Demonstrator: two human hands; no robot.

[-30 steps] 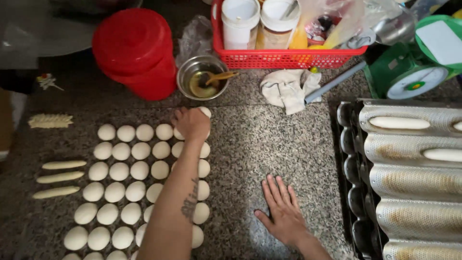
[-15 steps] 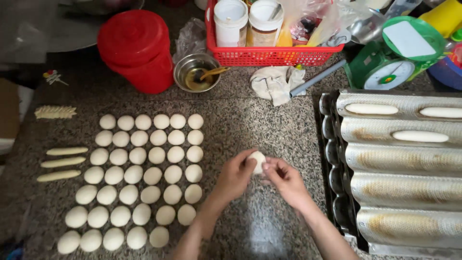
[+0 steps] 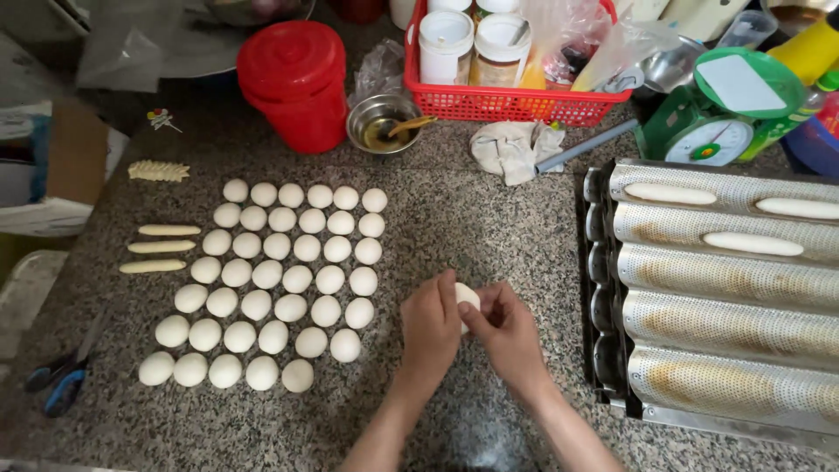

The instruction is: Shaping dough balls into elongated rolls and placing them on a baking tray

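My left hand (image 3: 430, 328) and my right hand (image 3: 505, 330) meet over the granite counter (image 3: 472, 227), both pinching one small white dough ball (image 3: 467, 295) between their fingers. To the left lie several rows of round dough balls (image 3: 280, 280). Three thin rolled dough sticks (image 3: 156, 248) lie further left, with a ridged dough piece (image 3: 158, 170) above them. On the right stands a perforated metal baguette tray (image 3: 725, 323) with three shaped dough loaves (image 3: 752, 243) in its upper channels.
A red lidded bucket (image 3: 295, 80), a small metal bowl (image 3: 383, 122) with a brush, a red basket (image 3: 507, 96) of jars, a crumpled cloth (image 3: 511, 147), a metal rod (image 3: 587, 145) and a green kitchen scale (image 3: 725, 114) line the back. Blue-handled scissors (image 3: 57, 380) lie at the left edge.
My left hand came back from the far top of the dough rows with a ball. My right hand lifted off the counter, and both now hold that ball together.
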